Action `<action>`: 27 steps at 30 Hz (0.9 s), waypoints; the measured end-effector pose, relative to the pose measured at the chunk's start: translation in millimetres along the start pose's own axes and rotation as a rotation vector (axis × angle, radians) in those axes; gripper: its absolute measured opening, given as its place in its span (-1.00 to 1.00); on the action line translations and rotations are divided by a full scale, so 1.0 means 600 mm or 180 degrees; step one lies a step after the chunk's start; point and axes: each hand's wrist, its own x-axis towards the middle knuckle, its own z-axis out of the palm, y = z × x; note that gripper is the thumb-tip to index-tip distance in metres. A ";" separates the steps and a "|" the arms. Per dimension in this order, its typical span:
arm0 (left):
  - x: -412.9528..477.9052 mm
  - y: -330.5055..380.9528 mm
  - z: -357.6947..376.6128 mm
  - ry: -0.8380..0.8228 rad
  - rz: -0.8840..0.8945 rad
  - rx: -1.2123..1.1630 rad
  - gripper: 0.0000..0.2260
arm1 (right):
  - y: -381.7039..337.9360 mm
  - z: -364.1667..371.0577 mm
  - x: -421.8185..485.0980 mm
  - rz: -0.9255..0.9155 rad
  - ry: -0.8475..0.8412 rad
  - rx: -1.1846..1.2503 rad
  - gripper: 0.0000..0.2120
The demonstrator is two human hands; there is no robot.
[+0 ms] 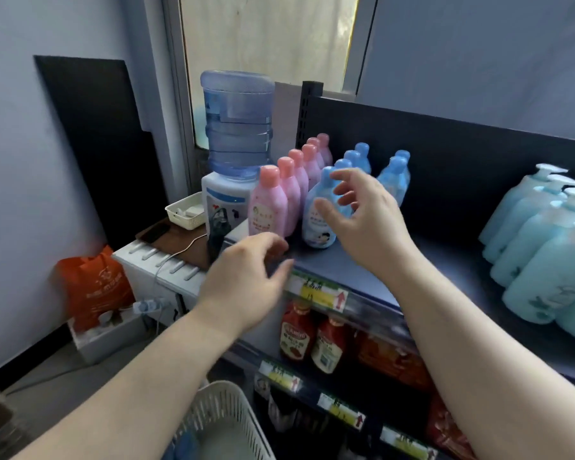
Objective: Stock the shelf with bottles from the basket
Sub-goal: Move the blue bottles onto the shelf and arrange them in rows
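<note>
Several pink bottles (pixel 269 202) stand in a row at the left end of the dark top shelf (pixel 356 267). Beside them are rows of blue bottles, the front one (pixel 316 220) upright near the shelf edge. My right hand (pixel 362 214) hovers just right of that front blue bottle, fingers spread, holding nothing. In front of the pink row my left hand (pixel 246 280) is over the shelf edge, fingers apart and empty. The white slatted basket (pixel 223 413) is at the bottom, below my left forearm.
Large teal pump bottles (pixel 545 254) fill the shelf's right side. Red sauce bottles (pixel 312 336) sit on the shelf below, behind yellow price tags. A water dispenser (pixel 236 154) stands on a white cabinet to the left, with an orange bag (pixel 93 287) on the floor.
</note>
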 end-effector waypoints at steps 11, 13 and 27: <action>-0.284 -0.264 -0.053 -0.0719 -0.1534 0.0876 -0.75 | -0.038 0.229 -0.262 -0.0163 -0.1912 -0.0265 -0.56; -0.337 -0.298 -0.044 -0.0893 -0.1748 0.0965 -0.73 | -0.024 0.271 -0.305 -0.0104 -0.2255 -0.0350 -0.57; -0.543 -0.457 0.055 -0.2442 -0.2863 0.1176 -0.60 | 0.104 0.520 -0.498 0.0406 -0.4397 -0.0935 -0.54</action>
